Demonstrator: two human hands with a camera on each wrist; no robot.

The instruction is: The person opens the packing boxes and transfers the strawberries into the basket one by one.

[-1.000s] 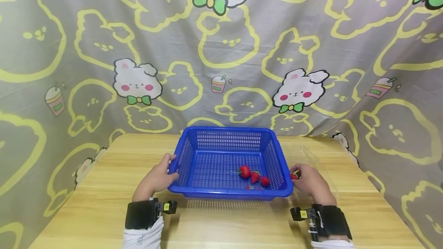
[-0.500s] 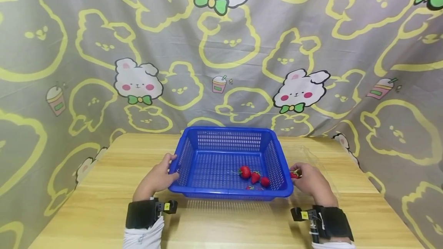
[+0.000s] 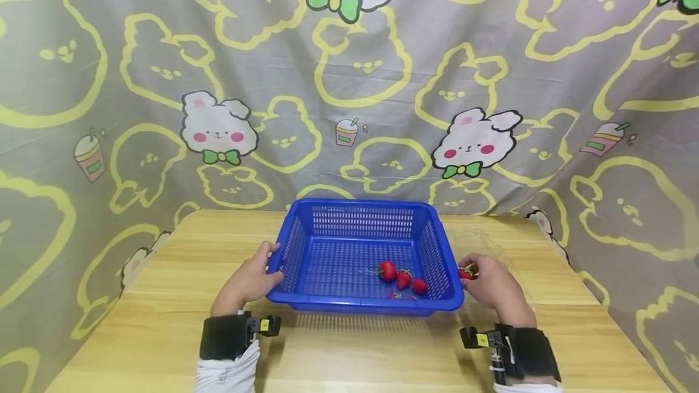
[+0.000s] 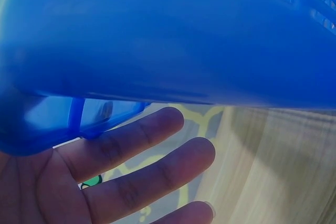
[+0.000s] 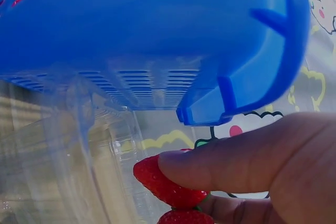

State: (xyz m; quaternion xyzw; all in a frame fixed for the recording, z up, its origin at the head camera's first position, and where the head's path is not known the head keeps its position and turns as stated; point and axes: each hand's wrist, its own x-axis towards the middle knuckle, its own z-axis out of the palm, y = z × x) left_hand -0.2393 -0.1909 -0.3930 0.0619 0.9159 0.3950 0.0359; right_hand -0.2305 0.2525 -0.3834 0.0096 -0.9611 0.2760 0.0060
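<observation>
A blue perforated plastic basket (image 3: 360,303) is in the middle of the head view, with several red strawberries (image 3: 387,271) at its front right inside. My left hand (image 3: 252,278) grips the basket's left rim; its thumb is over the edge, and the left wrist view has the fingers (image 4: 157,174) stretched out below the blue wall. Beside the right wall, my right hand (image 3: 488,281) pinches strawberries with green leaves. Close up in the right wrist view, the thumb presses on one strawberry (image 5: 170,182), and a second red one (image 5: 186,217) shows just under it.
A clear plastic container (image 5: 113,150) sits beside the basket on the right, partly behind my right hand. The wooden table (image 3: 349,362) meets a grey patterned curtain (image 3: 382,102) at the back and both sides.
My right hand has shifted only slightly, tilting the strawberries it pinches so more red shows. The basket, its strawberries and my left hand stay in place.
</observation>
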